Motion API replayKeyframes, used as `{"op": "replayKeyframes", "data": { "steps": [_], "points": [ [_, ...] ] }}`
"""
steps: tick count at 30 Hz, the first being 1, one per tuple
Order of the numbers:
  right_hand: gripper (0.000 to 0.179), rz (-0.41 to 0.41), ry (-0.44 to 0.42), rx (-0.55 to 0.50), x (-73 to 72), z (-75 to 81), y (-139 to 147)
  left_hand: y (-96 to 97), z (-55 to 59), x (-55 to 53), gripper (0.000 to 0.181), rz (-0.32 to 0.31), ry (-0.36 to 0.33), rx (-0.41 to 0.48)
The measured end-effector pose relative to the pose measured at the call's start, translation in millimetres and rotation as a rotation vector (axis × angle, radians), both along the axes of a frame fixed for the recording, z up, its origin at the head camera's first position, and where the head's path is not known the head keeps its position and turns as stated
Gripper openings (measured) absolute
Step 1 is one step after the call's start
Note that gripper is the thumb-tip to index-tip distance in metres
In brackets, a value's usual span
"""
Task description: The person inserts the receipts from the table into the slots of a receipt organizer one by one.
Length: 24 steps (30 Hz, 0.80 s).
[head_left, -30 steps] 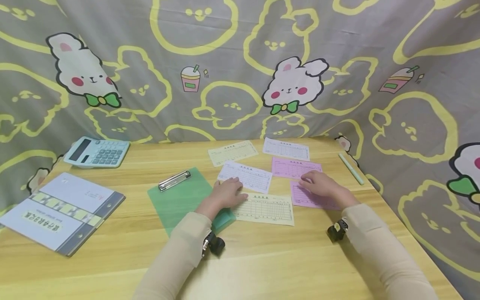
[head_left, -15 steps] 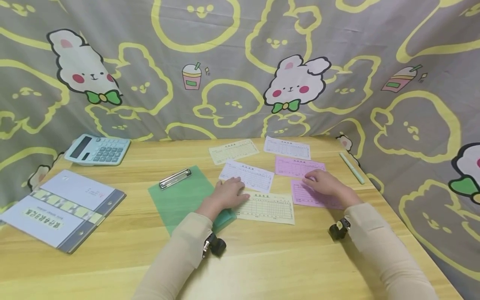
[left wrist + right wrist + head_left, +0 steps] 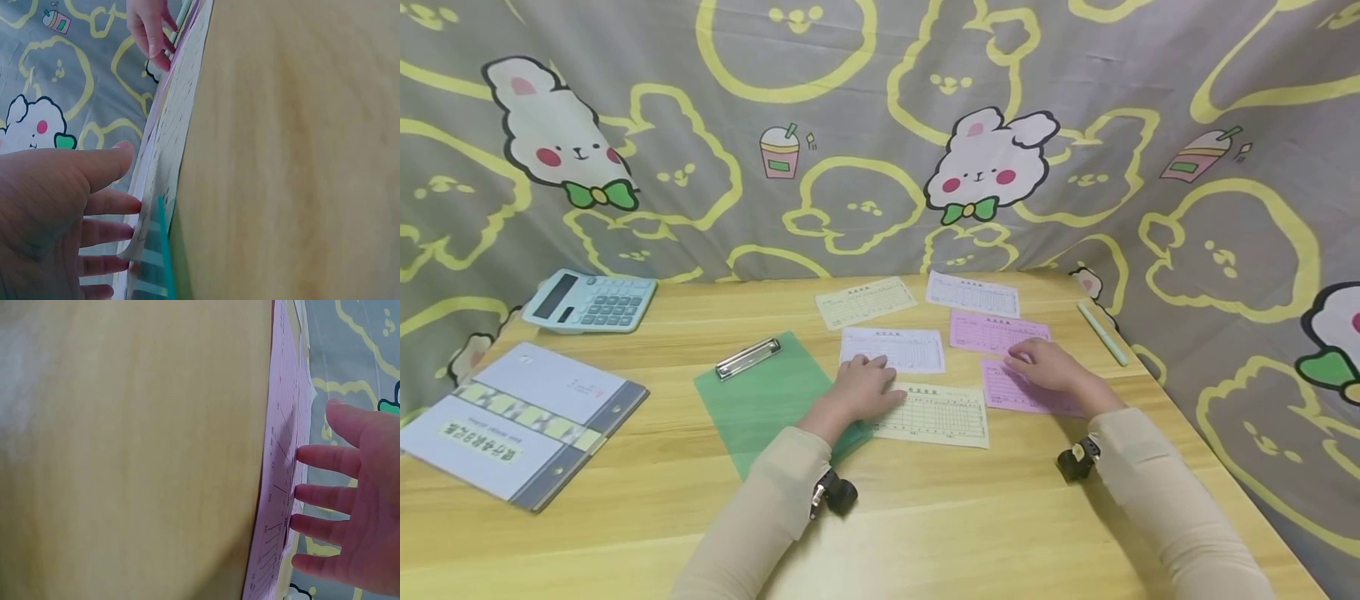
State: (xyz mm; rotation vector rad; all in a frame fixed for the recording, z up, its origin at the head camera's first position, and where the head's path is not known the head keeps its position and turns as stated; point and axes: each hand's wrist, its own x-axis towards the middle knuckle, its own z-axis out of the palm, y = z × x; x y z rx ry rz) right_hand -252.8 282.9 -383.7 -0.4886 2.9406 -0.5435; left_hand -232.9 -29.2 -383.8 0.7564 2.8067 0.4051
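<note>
My left hand (image 3: pixel 861 393) has its fingertips on the lower left of a white printed slip (image 3: pixel 906 348), with its thumb over the left end of a cream slip (image 3: pixel 936 417). In the left wrist view its fingers look relaxed, not curled. My right hand (image 3: pixel 1051 371) rests by two pink slips, fingertips at the lower edge of the upper one (image 3: pixel 988 332), and covers part of the lower one (image 3: pixel 1011 393). Extended fingers (image 3: pixel 325 499) touch the pink paper in the right wrist view. A green clipboard (image 3: pixel 760 400) lies partly beneath my left hand and forearm.
Behind lie another cream slip (image 3: pixel 865 302) and another white slip (image 3: pixel 973 294). A pale green pen (image 3: pixel 1102 335) lies near the right edge. On the left are a light blue calculator (image 3: pixel 595 300) and a grey-white folder (image 3: pixel 523 425). A patterned curtain (image 3: pixel 850 108) closes off the back.
The white slip under my left fingers has turned from slanted to nearly straight. My left hand has shifted slightly right with it. The upper pink slip moved slightly right earlier; my right hand hardly moved.
</note>
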Motion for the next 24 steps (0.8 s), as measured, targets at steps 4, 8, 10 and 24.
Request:
{"op": "replayKeyframes", "data": {
  "steps": [4,8,10,24],
  "points": [
    [0.039,-0.006,-0.001,-0.001,0.7,-0.1,-0.7,2.5,-0.4,0.0,0.051,-0.009,0.019,-0.014],
    [0.040,-0.015,-0.009,-0.001,1.3,-0.2,-0.7,4.1,-1.5,-1.2,0.051,-0.008,0.029,-0.019],
    [0.040,-0.022,-0.012,-0.001,0.8,-0.8,-0.2,4.8,-1.9,-1.7,0.051,-0.007,0.032,-0.021],
    [0.038,-0.006,-0.001,-0.027,-0.8,-1.9,-0.5,8.5,-4.4,-4.8,0.051,0.028,0.026,-0.004]
  ]
}}
